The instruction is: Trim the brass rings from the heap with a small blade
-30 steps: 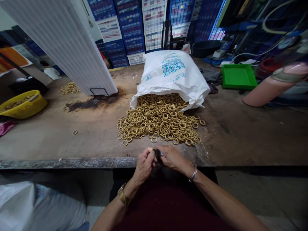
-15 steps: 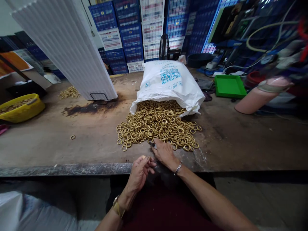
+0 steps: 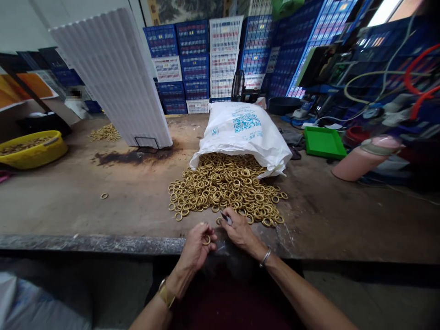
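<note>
Our left hand [image 3: 195, 245] grips one ring [image 3: 209, 241], right hand [image 3: 240, 233] a tool [image 3: 227, 219].
We judge the ring light, stiff; rim suits pinching.

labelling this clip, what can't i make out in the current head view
In the head view:
- Dark-tipped tool in the right hand: partly hidden by the grip, so its full shape is unclear.
- Rings deeper inside the white sack: hidden by the sack's fabric.
- Yellow basin: left end cut off by the picture edge.
- Round dial: reading too small and blurred.
</note>
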{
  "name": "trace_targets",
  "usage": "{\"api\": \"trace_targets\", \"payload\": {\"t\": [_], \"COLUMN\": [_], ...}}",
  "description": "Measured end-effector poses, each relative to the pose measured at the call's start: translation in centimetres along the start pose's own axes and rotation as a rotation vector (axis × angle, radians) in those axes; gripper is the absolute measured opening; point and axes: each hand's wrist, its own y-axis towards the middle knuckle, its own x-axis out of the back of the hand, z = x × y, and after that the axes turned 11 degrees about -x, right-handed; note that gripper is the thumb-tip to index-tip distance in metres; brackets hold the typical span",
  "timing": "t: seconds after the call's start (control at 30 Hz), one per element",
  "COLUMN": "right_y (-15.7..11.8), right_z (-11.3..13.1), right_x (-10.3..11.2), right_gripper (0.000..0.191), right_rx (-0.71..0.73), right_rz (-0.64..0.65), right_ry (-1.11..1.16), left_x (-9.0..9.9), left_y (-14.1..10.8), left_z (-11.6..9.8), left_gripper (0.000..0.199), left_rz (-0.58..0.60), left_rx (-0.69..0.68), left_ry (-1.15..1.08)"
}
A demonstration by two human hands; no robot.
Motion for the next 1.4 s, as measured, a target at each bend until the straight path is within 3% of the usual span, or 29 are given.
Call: {"api": "trace_targets", "payload": {"t": [0.1,0.27,0.43,0.5,0.63,0.9,1.0,1.07,1.2,1.4], "right_y": [-0.7,-1.2,-1.0,-0.9,-0.7,-0.6,-0.7,-0.9,-1.6,-1.7], "right_z": [0.4,1.1,1.2,1.4,1.5,1.4,1.0,0.7,0.3,1.1], "right_x": [0.2,0.2,0.1,0.2,0.3,0.2,0.3,0.3,0.5,0.8], "right_gripper": [0.009,0.013,0.016,0.016,0.017,0.014,0.013,0.013,0.012,0.015], "right_rx": [0.011,-0.072,-0.225,-0.257,-0.260,-0.305,-0.255,-0.127,0.093,0.091], "right_rz": [-0.010,0.100,0.226,0.249,0.244,0.298,0.193,0.155,0.209,0.263], "right_ry": [0.146,0.331,0.501,0.520,0.501,0.568,0.434,0.258,-0.027,-0.161], "left_x": [-0.1,-0.2,-0.2,0.0,0.2,0.1,0.1,0.1,0.2,0.2], "left_y": [0.1,-0.1,-0.3,-0.3,-0.2,-0.2,-0.3,-0.3,-0.2,-0.3], "left_z": [0.4,0.6,0.3,0.5,0.8,0.6,0.7,0.9,1.1,0.8], "left_gripper": [0.032,0.031,0.025,0.026,0.032,0.033,0.033,0.032,0.031,0.033], "left_rz": [0.015,0.105,0.157,0.181,0.232,0.236,0.220,0.214,0.213,0.186], "left_rx": [-0.065,-0.142,-0.367,-0.332,-0.131,-0.112,-0.123,-0.144,-0.195,-0.248], "left_ry": [0.134,0.347,0.560,0.566,0.422,0.299,0.308,0.331,0.402,0.538]}}
